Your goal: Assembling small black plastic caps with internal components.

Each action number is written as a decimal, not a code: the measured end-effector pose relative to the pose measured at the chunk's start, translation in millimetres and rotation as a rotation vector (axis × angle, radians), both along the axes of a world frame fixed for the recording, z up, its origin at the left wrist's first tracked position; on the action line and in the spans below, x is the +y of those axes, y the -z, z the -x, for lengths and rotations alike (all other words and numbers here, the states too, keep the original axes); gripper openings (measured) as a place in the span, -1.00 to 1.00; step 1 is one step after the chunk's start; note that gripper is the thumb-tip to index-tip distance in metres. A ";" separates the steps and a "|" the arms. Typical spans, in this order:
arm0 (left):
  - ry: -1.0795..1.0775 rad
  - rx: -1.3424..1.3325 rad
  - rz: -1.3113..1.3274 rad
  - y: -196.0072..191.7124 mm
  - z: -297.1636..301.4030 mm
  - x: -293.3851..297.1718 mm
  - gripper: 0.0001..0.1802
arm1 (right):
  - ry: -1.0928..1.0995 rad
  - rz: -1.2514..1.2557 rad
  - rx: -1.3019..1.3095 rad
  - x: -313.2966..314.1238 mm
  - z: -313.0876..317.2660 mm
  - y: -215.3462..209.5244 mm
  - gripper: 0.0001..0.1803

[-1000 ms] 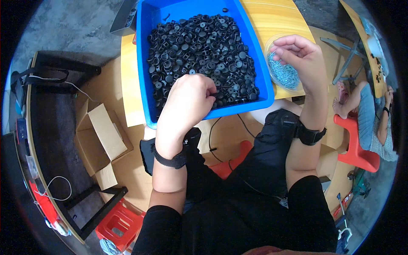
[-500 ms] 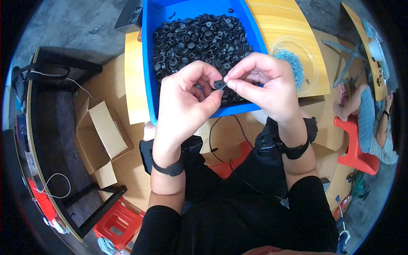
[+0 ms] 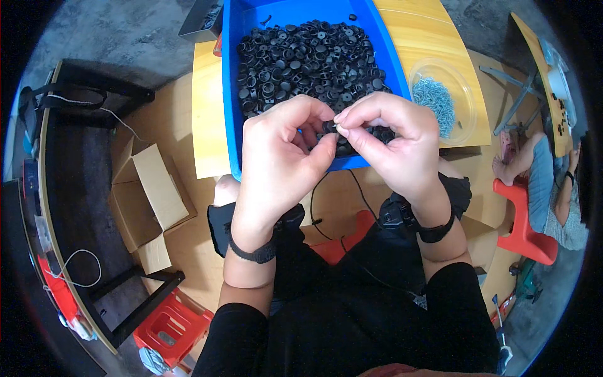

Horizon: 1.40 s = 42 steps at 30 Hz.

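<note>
Over the near end of a blue tray [image 3: 231,94], both hands meet fingertip to fingertip. My left hand [image 3: 276,160] is closed, with a small round black plastic part [image 3: 328,127] pinched between thumb and fingers. Against that part press the thumb and forefinger of my right hand [image 3: 399,144], pinched on a screw. The screw's shank, seen a moment earlier, is now mostly hidden by the fingertips and the part. Many similar black plastic parts [image 3: 308,60] lie heaped in the tray. Right of it, silvery-blue screws [image 3: 433,103] fill a shallow clear round dish [image 3: 468,116].
The tray stands on a yellow wooden table [image 3: 210,119]. An open cardboard box [image 3: 166,188] and a red stool [image 3: 173,327] are on the floor at left. At far right, another person's arm [image 3: 564,195] shows by a red chair [image 3: 524,229]. A cable hangs below the tray.
The screw's threaded shank showed between my fingertips before and is now mostly out of sight. My right fingertips have closed in on the black part. The whole view has shifted slightly.
</note>
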<state>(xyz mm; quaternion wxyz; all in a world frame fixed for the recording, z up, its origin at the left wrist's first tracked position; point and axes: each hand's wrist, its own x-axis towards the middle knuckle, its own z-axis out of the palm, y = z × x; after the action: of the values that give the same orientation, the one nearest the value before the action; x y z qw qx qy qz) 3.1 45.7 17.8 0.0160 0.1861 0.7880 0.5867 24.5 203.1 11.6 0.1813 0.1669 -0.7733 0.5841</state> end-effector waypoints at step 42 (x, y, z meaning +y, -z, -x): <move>0.014 -0.427 -0.738 14.4 22.3 -97.4 -0.78 | -0.037 -0.822 -0.219 -71.4 38.8 25.0 -0.77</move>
<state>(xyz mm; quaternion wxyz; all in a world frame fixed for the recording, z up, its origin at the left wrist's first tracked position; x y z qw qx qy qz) -19.2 -51.7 3.4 0.1149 0.0589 0.5029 0.8547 -14.3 131.7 -13.4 0.0061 0.1761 -0.9535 0.2445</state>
